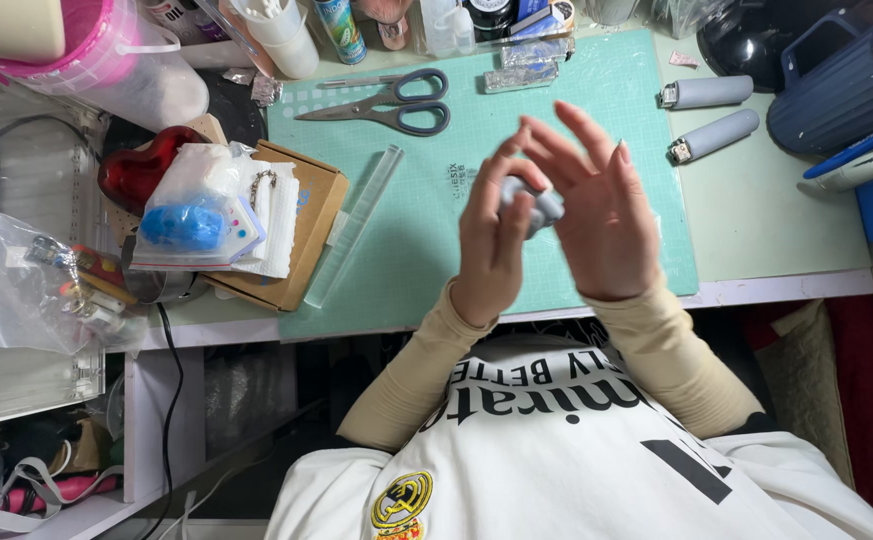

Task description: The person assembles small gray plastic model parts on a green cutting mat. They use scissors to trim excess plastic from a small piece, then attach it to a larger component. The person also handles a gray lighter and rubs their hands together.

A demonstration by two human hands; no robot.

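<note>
Both hands' grip pressed round soft grey lump [535,205], left hand [492,245], right hand [602,215], fingers splayed, above smooth green mat [427,230]

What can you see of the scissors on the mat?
The scissors lie flat on the green mat near its far edge, away from both hands. Grey-blue loop handles point right, silvery metal blades left. They look nearly shut, blades slightly parted at the tips. Nothing touches them but the mat.

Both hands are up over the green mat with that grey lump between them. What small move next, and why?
Probably lower the grey lump onto the green mat. The left hand and right hand press it in mid-air with fingers spread, and the mat below them is bare.
</note>
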